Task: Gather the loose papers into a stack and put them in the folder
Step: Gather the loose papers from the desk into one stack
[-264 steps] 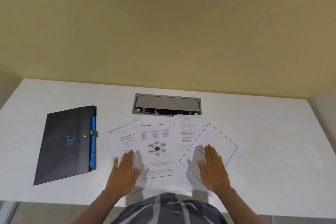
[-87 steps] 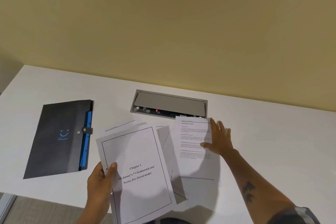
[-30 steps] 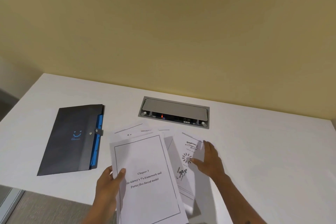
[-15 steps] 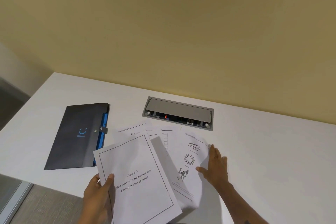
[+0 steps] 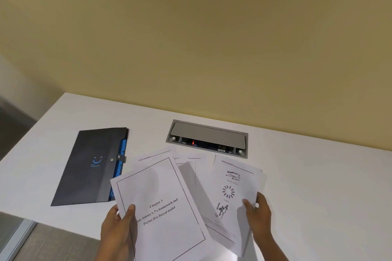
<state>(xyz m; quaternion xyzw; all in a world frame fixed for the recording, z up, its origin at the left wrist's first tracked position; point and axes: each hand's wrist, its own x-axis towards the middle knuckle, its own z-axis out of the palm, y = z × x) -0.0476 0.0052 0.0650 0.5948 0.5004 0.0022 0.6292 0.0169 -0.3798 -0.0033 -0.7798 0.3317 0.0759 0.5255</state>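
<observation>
My left hand (image 5: 118, 231) grips the lower left corner of a "Chapter 3" title sheet (image 5: 161, 203), lifted above the desk. My right hand (image 5: 258, 216) pinches the right edge of a sheet with diagrams (image 5: 233, 188), thumb on top, its right side raised. Between and under these, other printed papers (image 5: 195, 167) lie fanned on the white desk (image 5: 318, 186). The dark folder (image 5: 91, 165) with a blue smile mark and blue inner tabs lies shut flat at the left, apart from both hands.
A grey cable hatch (image 5: 206, 139) is set in the desk behind the papers, by the beige wall. The desk's front edge runs under my left wrist, with floor at lower left.
My right hand went from lying flat on the diagram sheet to gripping its right edge and lifting it. The left hand still holds the title sheet; the view shifted slightly.
</observation>
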